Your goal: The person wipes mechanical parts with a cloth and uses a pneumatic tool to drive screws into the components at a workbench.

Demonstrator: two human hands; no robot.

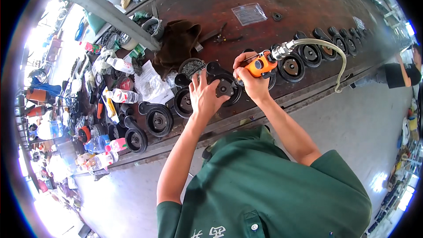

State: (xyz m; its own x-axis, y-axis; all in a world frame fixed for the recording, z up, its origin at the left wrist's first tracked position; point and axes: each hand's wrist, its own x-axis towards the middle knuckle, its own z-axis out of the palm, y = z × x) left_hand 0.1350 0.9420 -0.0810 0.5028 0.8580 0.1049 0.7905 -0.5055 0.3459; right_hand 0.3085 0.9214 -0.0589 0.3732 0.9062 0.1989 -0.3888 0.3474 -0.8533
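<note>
My right hand (257, 81) is wrapped round an orange air-powered tool (261, 65), with a metal fitting and a pale hose (341, 57) leading off to the right. My left hand (203, 94) spreads its fingers between two black wheel-shaped parts. Its thumb and forefinger lie along the left edge of the nearer-to-middle wheel (225, 89), which has a grey plate at its centre. Another such wheel (183, 102) sits left of that hand, partly covered by it. Just beyond the fingertips is a bowl of small metal pieces (192, 67). The tool's working end is hidden by my hand.
More black wheels line the bench's near edge, such as one at left (159, 120) and one at right (291, 67). A brown cloth (179, 39), pliers (221, 36) and a clear plastic sheet (249, 14) lie farther back. Bottles (122, 96) crowd the left. Another person (401, 75) stands far right.
</note>
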